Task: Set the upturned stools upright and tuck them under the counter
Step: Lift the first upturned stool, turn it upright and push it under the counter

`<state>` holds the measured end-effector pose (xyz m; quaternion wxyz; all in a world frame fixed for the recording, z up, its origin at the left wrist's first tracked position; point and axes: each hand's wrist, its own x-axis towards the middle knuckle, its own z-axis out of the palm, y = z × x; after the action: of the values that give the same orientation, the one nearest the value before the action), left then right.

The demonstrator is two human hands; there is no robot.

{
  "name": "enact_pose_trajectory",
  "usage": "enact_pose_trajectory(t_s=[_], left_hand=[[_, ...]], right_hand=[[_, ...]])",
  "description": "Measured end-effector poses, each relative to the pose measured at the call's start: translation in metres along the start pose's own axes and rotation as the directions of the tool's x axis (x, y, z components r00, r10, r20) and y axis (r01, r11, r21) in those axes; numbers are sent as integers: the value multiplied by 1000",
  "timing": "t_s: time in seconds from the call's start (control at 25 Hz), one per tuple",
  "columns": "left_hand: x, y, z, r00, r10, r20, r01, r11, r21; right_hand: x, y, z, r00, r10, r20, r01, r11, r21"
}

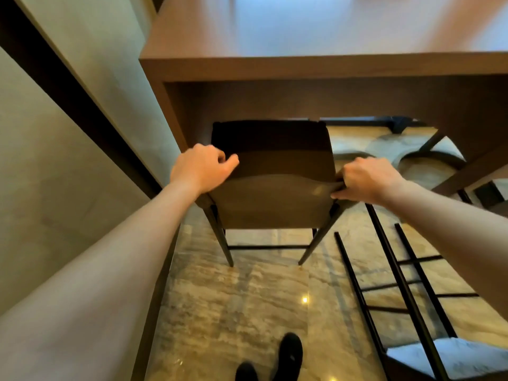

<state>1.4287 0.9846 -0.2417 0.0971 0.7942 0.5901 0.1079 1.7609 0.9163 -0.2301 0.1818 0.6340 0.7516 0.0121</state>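
Black shoes (288, 350) at 6 o'clock, then both hands on the upright stool (275, 177) dead centre, seat partly under the counter (302, 67). Left hand (202, 167) curls over the backrest's left corner, right hand (365, 178) pinches the right edge. Shove it crooked and a leg could catch the tipped stool (406, 298) at 4 o'clock. Count: two stools for sure, maybe a third at 2 o'clock, one counter.

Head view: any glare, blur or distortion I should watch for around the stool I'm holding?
Head view: window glare washes out the counter top; small light spots on the glossy floor; wide-angle bending at the edges; the stool seat sits in shadow under the counter; both hands, left hand and right hand, look sharp.
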Motion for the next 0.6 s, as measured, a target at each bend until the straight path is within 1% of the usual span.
enact_pose_trajectory(t_s=[0.16, 0.4, 0.52, 0.6], left_hand=[[3, 1, -5, 999, -46, 16, 46, 998, 40], [2, 5, -7, 996, -80, 50, 78, 996, 42], [5, 5, -11, 989, -96, 113, 94, 995, 22], [8, 4, -12, 978, -109, 176, 102, 994, 47]], right_hand=[[5, -2, 4, 997, -21, -69, 22, 1000, 5], [3, 1, 7, 995, -52, -90, 53, 999, 9], [6, 2, -2, 998, -52, -43, 53, 998, 36], [9, 6, -2, 998, -64, 10, 64, 997, 52]])
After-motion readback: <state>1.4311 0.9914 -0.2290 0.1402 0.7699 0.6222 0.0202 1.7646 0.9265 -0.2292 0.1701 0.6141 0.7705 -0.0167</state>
